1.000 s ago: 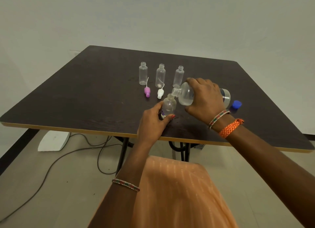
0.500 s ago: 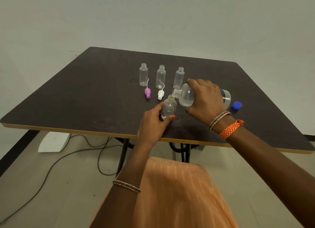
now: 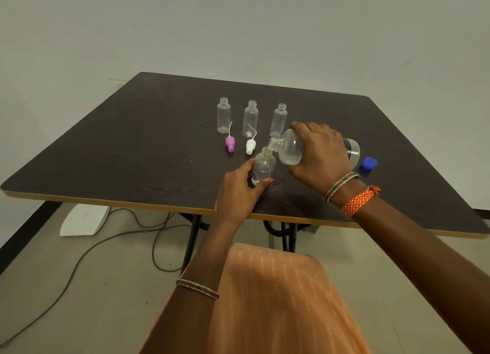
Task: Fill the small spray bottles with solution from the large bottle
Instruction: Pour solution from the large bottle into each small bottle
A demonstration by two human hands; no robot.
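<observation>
Large bottle [image 3: 290, 151] (tilted) over small bottle [image 3: 263, 165].

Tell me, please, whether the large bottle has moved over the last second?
No. The large bottle keeps its mouth over the small bottle, the same way off the blue cap.

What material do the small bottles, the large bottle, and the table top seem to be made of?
Small bottles: probably clear plastic, slightly cloudy; the dark table shows through their thin walls.
Large bottle, held tilted by the right hand: also likely clear plastic, glossy, with soft highlights.
Table: looks like dark wood-grain laminate board, matte, with a pale edge strip along the front.
</observation>
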